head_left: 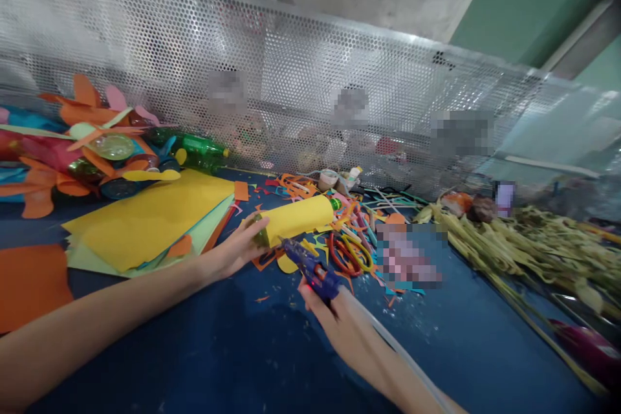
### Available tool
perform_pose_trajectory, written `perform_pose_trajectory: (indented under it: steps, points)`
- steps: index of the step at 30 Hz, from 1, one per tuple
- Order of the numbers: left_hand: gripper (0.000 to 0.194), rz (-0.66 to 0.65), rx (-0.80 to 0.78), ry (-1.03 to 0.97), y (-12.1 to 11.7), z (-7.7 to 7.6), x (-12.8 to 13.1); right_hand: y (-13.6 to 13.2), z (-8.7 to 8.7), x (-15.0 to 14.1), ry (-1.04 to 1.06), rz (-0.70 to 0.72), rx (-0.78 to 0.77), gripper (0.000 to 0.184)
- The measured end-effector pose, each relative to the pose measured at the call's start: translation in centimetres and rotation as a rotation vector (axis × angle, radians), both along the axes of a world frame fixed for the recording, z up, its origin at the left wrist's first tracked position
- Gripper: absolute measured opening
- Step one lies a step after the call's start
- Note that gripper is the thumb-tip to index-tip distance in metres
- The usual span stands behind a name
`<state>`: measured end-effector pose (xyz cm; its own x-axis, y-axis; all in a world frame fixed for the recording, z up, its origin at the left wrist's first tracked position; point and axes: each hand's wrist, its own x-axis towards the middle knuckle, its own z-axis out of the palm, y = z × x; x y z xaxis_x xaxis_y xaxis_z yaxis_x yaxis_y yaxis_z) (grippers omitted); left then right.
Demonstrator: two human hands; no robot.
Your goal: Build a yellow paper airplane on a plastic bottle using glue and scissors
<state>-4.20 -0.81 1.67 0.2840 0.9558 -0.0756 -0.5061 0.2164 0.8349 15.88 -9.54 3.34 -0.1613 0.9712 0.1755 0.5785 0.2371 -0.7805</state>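
Observation:
My left hand (247, 242) is closed around the base end of a green plastic bottle (261, 233). Yellow paper (301, 217) wraps the bottle's middle, and its green neck end points up to the right. In my right hand (323, 310) is a blue glue gun (310, 265), with a small red light glowing on its body. Its nozzle is close to the lower left edge of the yellow paper; whether they touch I cannot tell. A pale glue stick or cord (388, 336) trails back from the gun along my forearm.
Yellow and green paper sheets (160, 220) are stacked on the left, near paper-decorated bottles (111, 145). Scissors (349, 252) and paper scraps lie beyond my right hand. Dried husks (485, 239) spread at right. A perforated metal screen (301, 71) stands behind the blue table (218, 349).

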Motion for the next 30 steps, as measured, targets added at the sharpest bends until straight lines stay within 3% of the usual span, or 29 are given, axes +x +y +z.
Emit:
perform_pose_trajectory:
  steps: [6,16,21,30]
  points:
    - [0.037,0.032,0.028,-0.024,-0.3,-0.5,0.4,-0.2,0.0,-0.4,-0.018,0.054,-0.035,0.031]
    - [0.040,0.037,0.047,-0.010,-0.6,-0.5,0.4,0.0,-0.4,-0.4,-0.027,-0.024,0.045,0.028]
    - [0.036,0.038,0.053,0.008,-0.5,-0.7,0.3,0.5,-0.9,-0.1,-0.074,-0.033,0.053,0.039]
    - [0.033,0.046,0.067,-0.009,-0.9,-0.2,0.6,0.0,-0.9,0.1,-0.153,0.100,-0.018,0.042]
